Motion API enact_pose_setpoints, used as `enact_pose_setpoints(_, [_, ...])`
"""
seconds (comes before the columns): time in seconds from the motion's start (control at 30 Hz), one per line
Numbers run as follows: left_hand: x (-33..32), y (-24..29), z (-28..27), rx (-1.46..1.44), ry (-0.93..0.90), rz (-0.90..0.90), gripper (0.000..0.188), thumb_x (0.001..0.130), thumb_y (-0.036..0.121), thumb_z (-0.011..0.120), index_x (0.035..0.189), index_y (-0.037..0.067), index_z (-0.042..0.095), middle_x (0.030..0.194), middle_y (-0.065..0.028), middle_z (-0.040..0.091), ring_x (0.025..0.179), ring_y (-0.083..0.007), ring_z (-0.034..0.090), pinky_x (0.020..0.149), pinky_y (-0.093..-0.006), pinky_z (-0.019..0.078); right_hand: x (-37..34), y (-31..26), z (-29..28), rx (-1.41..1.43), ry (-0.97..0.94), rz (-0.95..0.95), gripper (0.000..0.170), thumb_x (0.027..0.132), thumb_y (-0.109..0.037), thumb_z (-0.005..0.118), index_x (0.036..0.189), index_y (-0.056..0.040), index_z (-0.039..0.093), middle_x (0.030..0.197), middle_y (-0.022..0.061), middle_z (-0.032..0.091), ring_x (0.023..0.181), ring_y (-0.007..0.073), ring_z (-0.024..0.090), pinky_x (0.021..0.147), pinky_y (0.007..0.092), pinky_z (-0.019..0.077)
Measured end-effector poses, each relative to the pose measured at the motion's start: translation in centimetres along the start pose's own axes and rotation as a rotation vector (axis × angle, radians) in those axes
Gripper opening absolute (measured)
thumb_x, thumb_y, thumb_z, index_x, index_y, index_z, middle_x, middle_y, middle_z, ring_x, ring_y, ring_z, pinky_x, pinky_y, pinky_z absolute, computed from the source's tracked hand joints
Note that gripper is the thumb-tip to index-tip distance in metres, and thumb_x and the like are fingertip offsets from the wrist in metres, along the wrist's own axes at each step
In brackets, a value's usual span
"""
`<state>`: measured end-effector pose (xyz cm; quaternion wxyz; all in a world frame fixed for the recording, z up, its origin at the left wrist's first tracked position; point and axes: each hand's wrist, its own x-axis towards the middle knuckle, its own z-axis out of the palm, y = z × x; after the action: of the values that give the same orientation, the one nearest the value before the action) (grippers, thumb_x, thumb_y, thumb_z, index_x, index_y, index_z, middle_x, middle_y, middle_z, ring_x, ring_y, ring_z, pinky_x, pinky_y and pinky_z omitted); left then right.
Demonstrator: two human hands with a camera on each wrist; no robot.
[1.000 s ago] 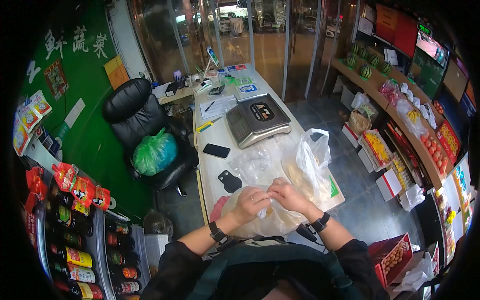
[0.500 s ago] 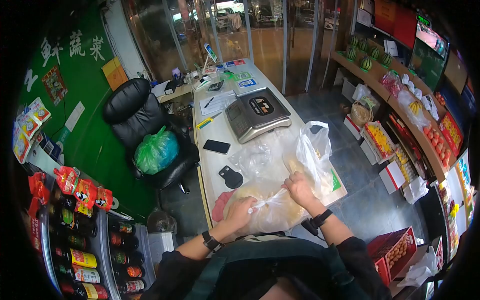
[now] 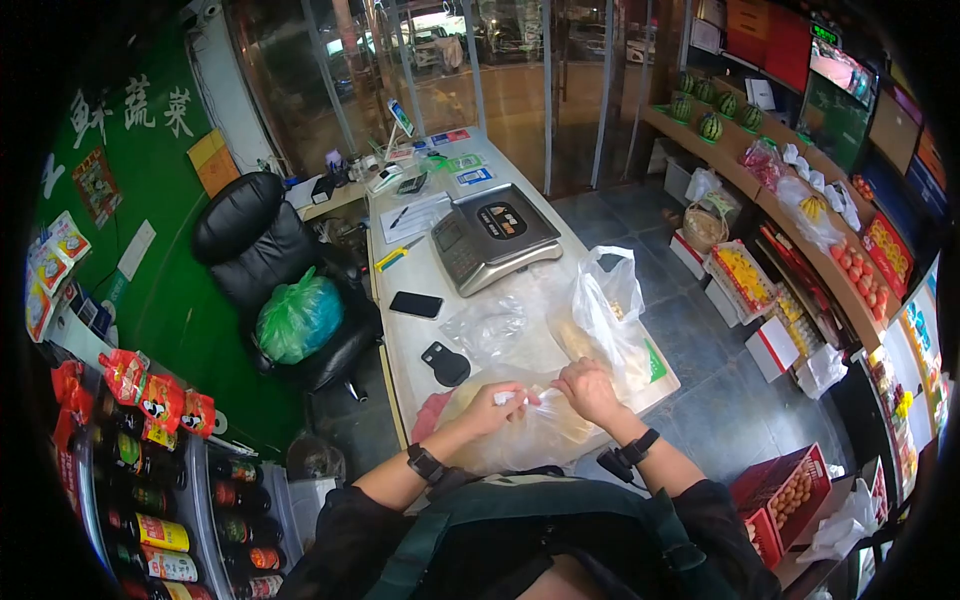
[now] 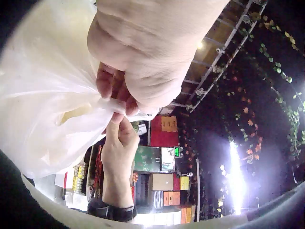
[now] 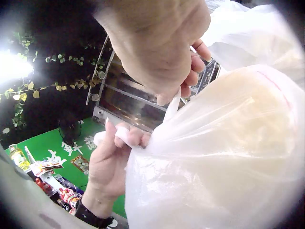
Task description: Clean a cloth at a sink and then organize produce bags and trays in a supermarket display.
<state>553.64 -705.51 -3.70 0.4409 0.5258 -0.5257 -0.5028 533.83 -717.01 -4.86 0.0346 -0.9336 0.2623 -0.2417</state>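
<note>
A full, translucent white plastic bag (image 3: 545, 430) with pale yellowish contents sits at the table's near edge, its top drawn together into gathered strands. My left hand (image 3: 495, 408) pinches one twisted end of the bag, and white plastic wraps by its fingers in the right wrist view. With curled fingers, my right hand (image 3: 592, 392) grips another strand, pulled taut in the right wrist view (image 5: 172, 107). Between the two hands the plastic is bunched and creased. Just beyond my right hand stands a second white carrier bag (image 3: 612, 320) with its handles up.
Loose clear plastic (image 3: 488, 328), a phone (image 3: 416, 304) and a black rounded device (image 3: 447, 364) lie on the table (image 3: 405, 345). Farther off is a weighing scale (image 3: 495, 235). A black chair (image 3: 285, 240) with a green bag stands left; bottle shelves and produce crates flank me.
My hands were together at the bag's neck a second ago, then moved apart, drawing out its ends. Now they are slightly closer again, still gripping the plastic.
</note>
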Motion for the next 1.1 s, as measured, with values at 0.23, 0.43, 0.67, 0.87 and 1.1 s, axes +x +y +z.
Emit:
enact_pose_setpoints(0.23, [0.8, -1.7, 1.0, 0.078, 0.113, 0.093, 0.015, 0.09, 0.018, 0.059, 0.088, 0.003, 0.059, 0.075, 0.0006, 0.061, 0.059, -0.0096, 0.051, 0.059, -0.0249, 0.0445, 0.0, -1.2, -1.3, 0.324, -0.065, 0.188, 0.024, 0.08, -0.024, 0.067, 0.068, -0.0034, 0.062, 0.069, 0.0155, 0.06, 0.07, 0.0334, 0.058, 0.065, 0.0416, 0.0441])
enact_pose_setpoints(0.43, [1.0, -1.4, 2.3, 0.654, 0.142, 0.265, 0.022, 0.082, 0.019, 0.066, 0.095, 0.005, 0.055, 0.08, -0.0153, 0.064, 0.072, -0.0329, 0.063, 0.064, -0.0402, 0.0478, 1.3, -5.5, -2.6, 0.478, -0.044, 0.127, 0.023, 0.08, -0.026, 0.068, 0.071, -0.0055, 0.063, 0.069, 0.0143, 0.06, 0.067, 0.0318, 0.058, 0.06, 0.0402, 0.0436])
enact_pose_setpoints(0.67, [0.7, -0.3, 1.6, 0.54, 0.136, 0.172, 0.017, 0.083, 0.016, 0.065, 0.091, 0.004, 0.055, 0.076, -0.014, 0.065, 0.07, -0.0289, 0.064, 0.062, -0.0372, 0.0481, 2.3, -2.9, -3.5, 0.231, 0.21, -0.206, 0.011, 0.077, -0.018, 0.07, 0.08, -0.0076, 0.067, 0.072, 0.0048, 0.062, 0.075, 0.0223, 0.055, 0.075, 0.0369, 0.0393])
enact_pose_setpoints(0.87, [0.0, -0.8, 1.1, 0.116, 0.182, 0.065, 0.013, 0.078, 0.006, 0.071, 0.077, 0.002, 0.058, 0.077, -0.0054, 0.067, 0.073, -0.0101, 0.062, 0.066, -0.0265, 0.0478, -1.3, -3.2, -2.5, 0.402, -0.075, -0.112, 0.006, 0.078, -0.013, 0.069, 0.078, -0.007, 0.068, 0.074, 0.005, 0.063, 0.076, 0.0214, 0.056, 0.077, 0.0349, 0.0391])
enact_pose_setpoints(1.1, [0.4, 0.6, 1.4, 0.565, 0.107, 0.333, 0.014, 0.07, 0.005, 0.07, 0.072, 0.003, 0.056, 0.072, -0.0089, 0.062, 0.067, -0.0232, 0.062, 0.063, -0.0319, 0.0476, 0.5, -3.6, -0.2, 1.024, -0.002, 0.29, 0.01, 0.08, -0.01, 0.064, 0.086, -0.0015, 0.067, 0.078, 0.012, 0.065, 0.071, 0.0308, 0.06, 0.065, 0.0376, 0.0476])
